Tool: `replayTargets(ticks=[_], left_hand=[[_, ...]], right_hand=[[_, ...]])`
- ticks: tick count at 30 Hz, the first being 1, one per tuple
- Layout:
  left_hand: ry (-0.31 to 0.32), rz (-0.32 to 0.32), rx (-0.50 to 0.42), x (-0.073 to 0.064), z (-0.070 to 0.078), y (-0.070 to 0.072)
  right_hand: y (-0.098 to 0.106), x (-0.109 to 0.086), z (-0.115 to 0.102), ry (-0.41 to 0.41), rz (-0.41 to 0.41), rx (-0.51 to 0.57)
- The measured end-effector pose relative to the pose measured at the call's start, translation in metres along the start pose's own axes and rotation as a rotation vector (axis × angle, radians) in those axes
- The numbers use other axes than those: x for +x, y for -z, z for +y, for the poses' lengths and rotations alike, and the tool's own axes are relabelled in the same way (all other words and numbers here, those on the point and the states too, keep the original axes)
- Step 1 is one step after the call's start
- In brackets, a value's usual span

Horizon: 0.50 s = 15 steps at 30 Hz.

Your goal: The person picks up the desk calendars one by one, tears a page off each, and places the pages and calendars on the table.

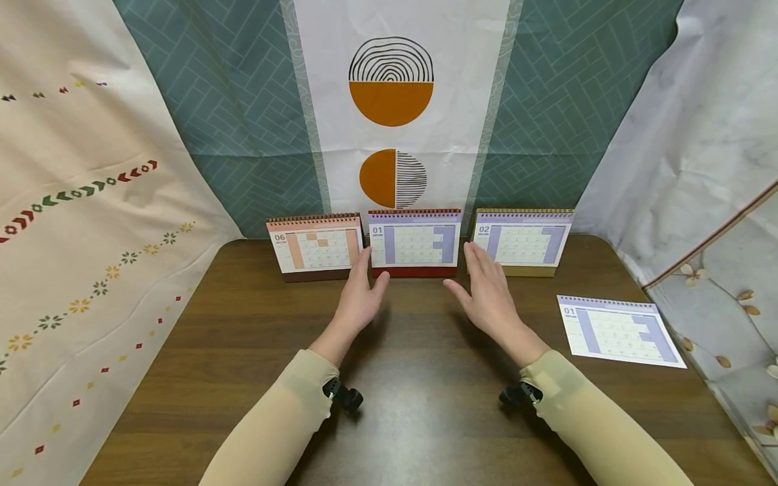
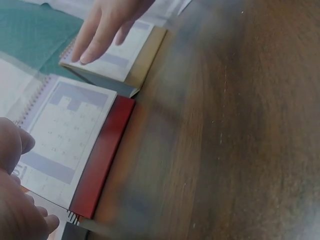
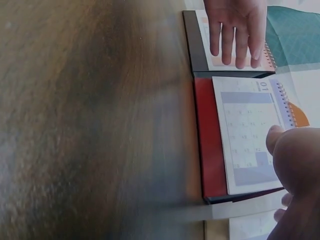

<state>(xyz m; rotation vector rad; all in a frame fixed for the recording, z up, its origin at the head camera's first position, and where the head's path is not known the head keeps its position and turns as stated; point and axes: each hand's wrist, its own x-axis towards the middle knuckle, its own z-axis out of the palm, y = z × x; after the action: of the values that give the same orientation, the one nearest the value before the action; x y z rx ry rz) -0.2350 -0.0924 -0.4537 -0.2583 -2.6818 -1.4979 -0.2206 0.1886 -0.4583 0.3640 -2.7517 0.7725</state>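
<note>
Three desk calendars stand upright in a row at the back of the bench (image 1: pixel 401 378). The middle calendar (image 1: pixel 415 244), numbered 01, has a red base and stands between the two hands. The left hand (image 1: pixel 357 293) reaches to where its left edge meets the 06 calendar (image 1: pixel 319 248); its fingers are straight, with small gaps between them and the thumb held out. The right hand (image 1: pixel 489 297) is by the other side, in front of the 02 calendar (image 1: pixel 523 239), its fingers straight and close together, thumb apart. Neither hand grips anything; whether fingertips touch a calendar, I cannot tell. A loose 01 page (image 1: pixel 621 331) lies flat on the bench, to the right. Patterned cloth (image 1: pixel 243 88) hangs behind.
</note>
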Motion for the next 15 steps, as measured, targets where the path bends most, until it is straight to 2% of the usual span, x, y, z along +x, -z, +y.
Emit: replayTargets(ticks=[15], left_hand=[[0.049,-0.016,-0.002,0.0087,-0.0032,-0.0012]], right_hand=[[-0.0097,0.0060,-0.0053,-0.050,-0.078,0.036]])
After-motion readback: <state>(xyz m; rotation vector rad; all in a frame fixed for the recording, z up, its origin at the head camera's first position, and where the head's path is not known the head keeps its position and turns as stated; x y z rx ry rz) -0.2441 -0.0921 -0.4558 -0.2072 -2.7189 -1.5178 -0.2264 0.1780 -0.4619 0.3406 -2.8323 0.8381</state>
